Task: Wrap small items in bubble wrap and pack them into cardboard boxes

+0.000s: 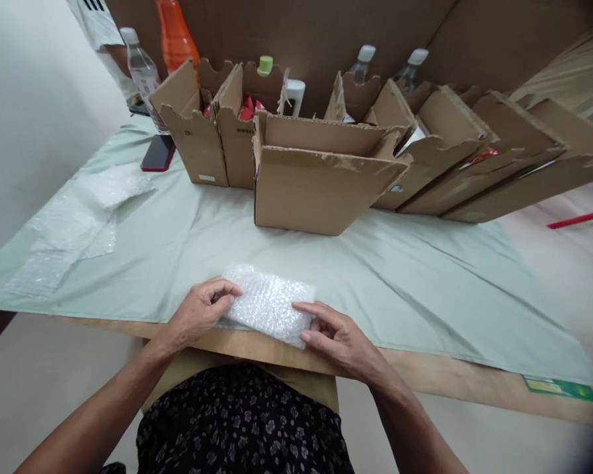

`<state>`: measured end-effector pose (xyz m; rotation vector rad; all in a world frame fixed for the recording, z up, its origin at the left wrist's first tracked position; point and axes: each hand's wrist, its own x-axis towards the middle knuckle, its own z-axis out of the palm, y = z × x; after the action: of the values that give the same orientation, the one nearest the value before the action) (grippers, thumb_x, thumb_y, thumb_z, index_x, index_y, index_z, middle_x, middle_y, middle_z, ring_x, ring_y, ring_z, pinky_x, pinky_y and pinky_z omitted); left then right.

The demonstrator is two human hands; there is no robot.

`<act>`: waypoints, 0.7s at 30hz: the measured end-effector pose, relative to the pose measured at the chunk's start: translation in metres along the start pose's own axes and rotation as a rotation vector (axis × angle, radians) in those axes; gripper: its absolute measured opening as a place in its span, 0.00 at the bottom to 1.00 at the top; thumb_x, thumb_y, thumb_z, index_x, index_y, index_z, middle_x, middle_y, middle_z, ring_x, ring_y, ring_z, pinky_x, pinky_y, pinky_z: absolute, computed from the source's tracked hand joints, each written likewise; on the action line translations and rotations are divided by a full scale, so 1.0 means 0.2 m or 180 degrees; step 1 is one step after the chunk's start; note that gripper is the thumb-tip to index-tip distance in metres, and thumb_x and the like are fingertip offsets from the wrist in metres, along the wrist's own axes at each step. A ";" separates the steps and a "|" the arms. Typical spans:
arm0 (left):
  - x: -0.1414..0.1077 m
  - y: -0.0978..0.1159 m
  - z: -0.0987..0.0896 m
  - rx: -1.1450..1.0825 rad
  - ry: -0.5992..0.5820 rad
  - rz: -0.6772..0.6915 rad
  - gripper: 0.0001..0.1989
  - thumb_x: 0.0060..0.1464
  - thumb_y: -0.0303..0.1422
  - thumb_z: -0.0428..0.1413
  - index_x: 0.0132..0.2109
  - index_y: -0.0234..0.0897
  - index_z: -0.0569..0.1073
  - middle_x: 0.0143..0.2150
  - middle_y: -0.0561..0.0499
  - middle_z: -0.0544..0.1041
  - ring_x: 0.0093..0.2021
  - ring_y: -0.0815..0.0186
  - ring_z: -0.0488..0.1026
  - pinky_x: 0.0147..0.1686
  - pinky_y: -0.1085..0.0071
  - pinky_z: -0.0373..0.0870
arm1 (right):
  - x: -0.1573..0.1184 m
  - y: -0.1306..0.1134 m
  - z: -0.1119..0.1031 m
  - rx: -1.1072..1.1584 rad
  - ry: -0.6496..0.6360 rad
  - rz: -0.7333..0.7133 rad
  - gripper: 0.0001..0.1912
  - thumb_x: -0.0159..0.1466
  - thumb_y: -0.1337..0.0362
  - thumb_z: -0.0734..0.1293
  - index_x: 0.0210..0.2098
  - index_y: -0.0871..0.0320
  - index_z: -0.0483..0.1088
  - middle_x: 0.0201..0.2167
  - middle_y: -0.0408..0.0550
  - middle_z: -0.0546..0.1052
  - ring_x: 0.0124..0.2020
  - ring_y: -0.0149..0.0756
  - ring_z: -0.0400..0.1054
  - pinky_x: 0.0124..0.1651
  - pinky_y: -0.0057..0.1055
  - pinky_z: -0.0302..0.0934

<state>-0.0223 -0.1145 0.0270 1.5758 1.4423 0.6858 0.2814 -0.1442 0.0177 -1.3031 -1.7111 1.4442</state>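
Table [474, 378]: pale green cloth [425, 296] covering most, wooden near edge showing.
Cardboard boxes [316, 191]: hiding far edge, contents mostly obscured, rightmost running off frame.
Loose bubble wrap [79, 217]: lying by left edge, layers blurring together.
Bubble-wrap piece [269, 303]: lying mid near edge, underside hidden.
Right hand [340, 339]: thumb and forefinger spreading slightly, touching its right end; can't tell grip.
Left hand [197, 311]: thumb and forefinger almost meeting, touching left end; grip unclear.

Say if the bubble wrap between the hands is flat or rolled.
Flat: the bubble wrap shows one broad face between left hand and right hand.
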 end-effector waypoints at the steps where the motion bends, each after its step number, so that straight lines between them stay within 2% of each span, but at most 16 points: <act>1: 0.00 0.00 0.00 0.0019 -0.0020 0.0005 0.12 0.55 0.38 0.55 0.38 0.40 0.82 0.34 0.50 0.79 0.31 0.66 0.71 0.33 0.69 0.68 | 0.01 0.00 0.01 -0.0184 0.0091 -0.0096 0.16 0.67 0.58 0.71 0.53 0.49 0.81 0.31 0.43 0.74 0.28 0.30 0.67 0.31 0.30 0.67; 3: 0.00 0.02 0.00 0.0048 -0.0072 0.0032 0.12 0.57 0.37 0.55 0.38 0.40 0.82 0.34 0.50 0.80 0.32 0.66 0.73 0.32 0.69 0.69 | 0.03 -0.01 0.02 -0.0475 0.0359 -0.0319 0.10 0.68 0.60 0.69 0.45 0.51 0.83 0.32 0.45 0.76 0.30 0.33 0.70 0.34 0.33 0.70; 6: -0.01 0.07 -0.01 0.0079 -0.0008 0.0374 0.12 0.59 0.34 0.54 0.38 0.39 0.83 0.37 0.48 0.83 0.35 0.64 0.78 0.34 0.69 0.73 | 0.03 -0.04 -0.01 -0.0924 0.0727 -0.0813 0.10 0.70 0.63 0.67 0.44 0.50 0.83 0.32 0.46 0.80 0.32 0.36 0.73 0.40 0.39 0.73; 8: 0.00 0.13 -0.03 0.0271 0.0246 0.0952 0.12 0.61 0.31 0.54 0.39 0.39 0.84 0.38 0.47 0.85 0.38 0.62 0.80 0.38 0.68 0.76 | 0.03 -0.10 -0.06 -0.1321 0.1016 -0.1209 0.11 0.71 0.65 0.67 0.46 0.50 0.82 0.34 0.47 0.80 0.32 0.36 0.73 0.39 0.37 0.73; 11: 0.07 0.27 -0.07 0.0969 0.0964 0.2173 0.13 0.62 0.25 0.55 0.44 0.40 0.84 0.37 0.48 0.85 0.37 0.63 0.81 0.41 0.67 0.77 | 0.06 -0.25 -0.19 -0.2068 0.1604 -0.1851 0.14 0.70 0.70 0.67 0.49 0.49 0.81 0.33 0.47 0.78 0.31 0.35 0.71 0.33 0.34 0.68; 14: 0.23 0.43 -0.13 0.1573 0.1672 0.3115 0.16 0.59 0.24 0.58 0.52 0.40 0.82 0.45 0.45 0.84 0.45 0.58 0.81 0.48 0.62 0.77 | 0.15 -0.43 -0.37 -0.2808 0.2160 -0.2426 0.17 0.68 0.72 0.68 0.51 0.47 0.80 0.32 0.46 0.76 0.35 0.39 0.72 0.41 0.38 0.69; 15: 0.30 0.49 -0.15 0.1667 0.1779 0.3246 0.18 0.59 0.25 0.59 0.55 0.39 0.81 0.50 0.44 0.83 0.51 0.55 0.80 0.53 0.58 0.76 | 0.19 -0.49 -0.43 -0.2985 0.2308 -0.2525 0.17 0.68 0.71 0.69 0.52 0.47 0.80 0.32 0.47 0.76 0.38 0.42 0.72 0.45 0.41 0.70; 17: 0.46 0.61 -0.19 0.1736 0.1810 0.3243 0.21 0.59 0.28 0.58 0.60 0.39 0.77 0.56 0.42 0.80 0.59 0.49 0.75 0.61 0.50 0.70 | 0.29 -0.59 -0.55 -0.3218 0.2538 -0.2569 0.15 0.69 0.67 0.68 0.53 0.49 0.79 0.34 0.50 0.77 0.45 0.46 0.72 0.52 0.46 0.69; 19: 0.62 0.70 -0.23 0.1727 0.1751 0.3051 0.22 0.60 0.31 0.57 0.60 0.38 0.76 0.56 0.42 0.79 0.62 0.48 0.73 0.64 0.47 0.67 | 0.39 -0.68 -0.66 -0.3358 0.2639 -0.2501 0.15 0.71 0.65 0.66 0.54 0.52 0.79 0.38 0.52 0.77 0.50 0.49 0.72 0.57 0.49 0.67; 21: 0.74 0.78 -0.25 0.1646 0.1621 0.2843 0.18 0.59 0.32 0.57 0.55 0.38 0.78 0.50 0.44 0.80 0.58 0.50 0.75 0.61 0.50 0.69 | 0.48 -0.74 -0.76 -0.3369 0.2524 -0.2349 0.16 0.70 0.64 0.66 0.54 0.55 0.79 0.43 0.54 0.79 0.54 0.49 0.71 0.60 0.50 0.64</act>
<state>0.0382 0.0483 0.1626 2.6394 1.2645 1.3763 0.3278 0.0124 0.1823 -1.1846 -2.0075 -0.4621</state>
